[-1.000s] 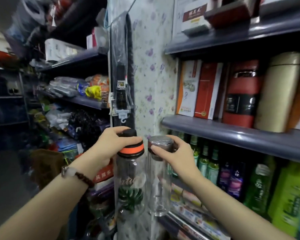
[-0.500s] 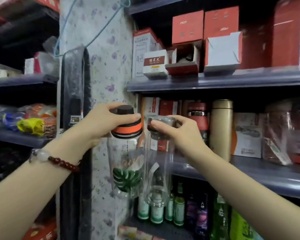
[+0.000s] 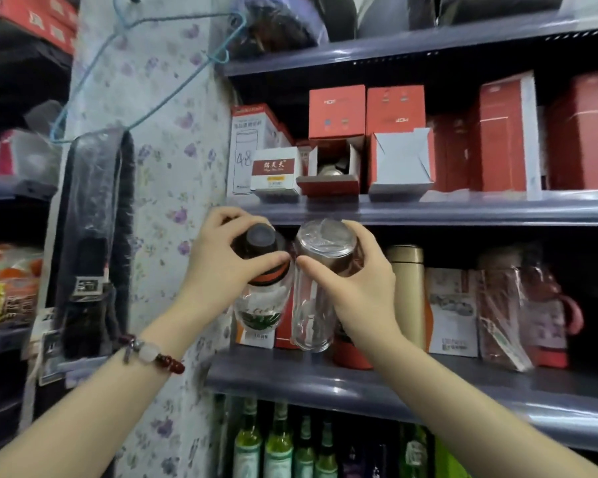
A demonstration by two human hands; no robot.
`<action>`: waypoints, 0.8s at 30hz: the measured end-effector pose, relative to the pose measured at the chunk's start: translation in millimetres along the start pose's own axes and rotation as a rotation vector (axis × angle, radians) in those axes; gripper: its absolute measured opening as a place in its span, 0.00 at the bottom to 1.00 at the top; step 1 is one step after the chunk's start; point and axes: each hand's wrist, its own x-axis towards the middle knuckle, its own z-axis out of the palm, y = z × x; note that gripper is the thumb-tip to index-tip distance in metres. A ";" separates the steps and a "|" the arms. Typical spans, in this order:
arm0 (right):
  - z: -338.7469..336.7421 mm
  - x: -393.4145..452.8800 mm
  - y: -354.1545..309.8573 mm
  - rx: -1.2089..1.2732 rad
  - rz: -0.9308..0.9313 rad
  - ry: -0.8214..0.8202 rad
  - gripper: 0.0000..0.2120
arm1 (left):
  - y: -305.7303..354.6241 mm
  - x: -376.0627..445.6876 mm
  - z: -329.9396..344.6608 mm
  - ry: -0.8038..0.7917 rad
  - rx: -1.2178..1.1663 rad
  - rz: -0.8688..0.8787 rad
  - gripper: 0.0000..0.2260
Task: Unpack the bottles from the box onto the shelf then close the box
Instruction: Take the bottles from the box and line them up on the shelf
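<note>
Two bottles are up at the grey middle shelf [image 3: 377, 384], side by side and almost touching. The left hand [image 3: 218, 270] curls its fingers and thumb round the black-and-orange cap of a clear plastic bottle printed with a green leaf [image 3: 261, 305]. The right hand [image 3: 356, 288] clasps the silver lid end of a plain clear glass bottle [image 3: 311, 315], thumb and fingers wrapped about the top. Both bottles hang at the shelf's left front; whether their bases touch the board I cannot tell.

Behind them on that shelf stand a tall gold metal flask [image 3: 406, 288] and a white printed carton [image 3: 453, 312]. The grey shelf above [image 3: 463, 210] carries red cardboard boxes [image 3: 337, 110], one tall white box with "48" handwritten on it [image 3: 244, 150], and a small white box with a red label in Chinese characters [image 3: 275, 172]. Below stand green glass bottles [image 3: 277, 443]. To the left runs a pillar papered in purple flowers [image 3: 166, 167], with a blue wire hanger [image 3: 135, 81] hooked at its edge. A beaded bracelet [image 3: 152, 353] circles the left wrist.
</note>
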 end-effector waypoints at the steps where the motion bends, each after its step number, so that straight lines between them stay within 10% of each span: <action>1: 1.7 0.1 4.1 0.001 -0.001 0.002 0.28 | -3.7 -0.2 5.0 -0.013 0.017 0.010 0.17; 24: 40.2 37.1 84.5 -0.051 0.259 0.057 0.43 | -44.3 33.6 48.0 0.068 0.059 -0.285 0.22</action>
